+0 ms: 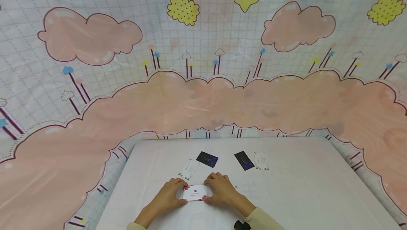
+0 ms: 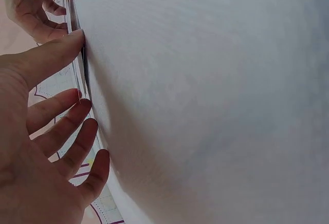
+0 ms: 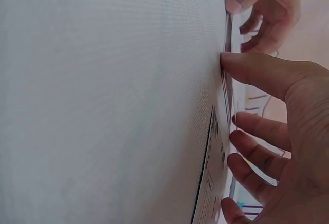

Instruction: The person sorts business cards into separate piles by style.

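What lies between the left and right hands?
A white card with red corner decorations: the left hand holds one end, the right hand the other, as the head view shows.

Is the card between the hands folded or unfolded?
Unfolded: in the head view, the card shows as one printed rectangle, no crease visible.

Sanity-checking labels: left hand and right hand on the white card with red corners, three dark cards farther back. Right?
Count's off: the head view shows two dark cards farther back, not three. Left hand and right hand on the white card stands.
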Demonstrator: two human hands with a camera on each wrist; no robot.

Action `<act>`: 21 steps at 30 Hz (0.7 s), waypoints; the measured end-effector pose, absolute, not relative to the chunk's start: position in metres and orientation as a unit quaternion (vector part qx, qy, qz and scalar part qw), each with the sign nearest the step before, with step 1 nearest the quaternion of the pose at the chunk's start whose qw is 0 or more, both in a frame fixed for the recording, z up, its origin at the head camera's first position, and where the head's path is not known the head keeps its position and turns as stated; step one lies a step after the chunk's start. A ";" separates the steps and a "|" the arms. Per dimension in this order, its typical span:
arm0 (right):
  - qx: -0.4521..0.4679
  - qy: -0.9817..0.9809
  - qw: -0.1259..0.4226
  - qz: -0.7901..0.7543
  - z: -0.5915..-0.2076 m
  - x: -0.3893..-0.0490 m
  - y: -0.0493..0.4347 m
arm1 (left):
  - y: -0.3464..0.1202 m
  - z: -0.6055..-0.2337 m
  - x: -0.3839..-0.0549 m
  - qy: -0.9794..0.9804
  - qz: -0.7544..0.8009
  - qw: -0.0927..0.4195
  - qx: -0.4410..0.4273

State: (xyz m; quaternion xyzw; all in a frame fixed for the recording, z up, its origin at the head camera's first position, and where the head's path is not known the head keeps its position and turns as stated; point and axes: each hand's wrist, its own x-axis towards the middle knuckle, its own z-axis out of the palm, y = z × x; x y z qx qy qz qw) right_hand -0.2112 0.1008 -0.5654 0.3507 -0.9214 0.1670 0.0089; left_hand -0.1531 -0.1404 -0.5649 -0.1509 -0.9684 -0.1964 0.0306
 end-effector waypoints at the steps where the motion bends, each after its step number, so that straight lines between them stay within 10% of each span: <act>1: 0.349 -0.922 0.006 0.167 -0.565 -0.211 0.101 | -0.140 -0.565 -0.153 -0.969 -0.196 0.028 -0.150; 21: 0.342 -0.923 -0.008 0.174 -0.566 -0.210 0.102 | -0.140 -0.564 -0.151 -0.969 -0.196 0.016 -0.148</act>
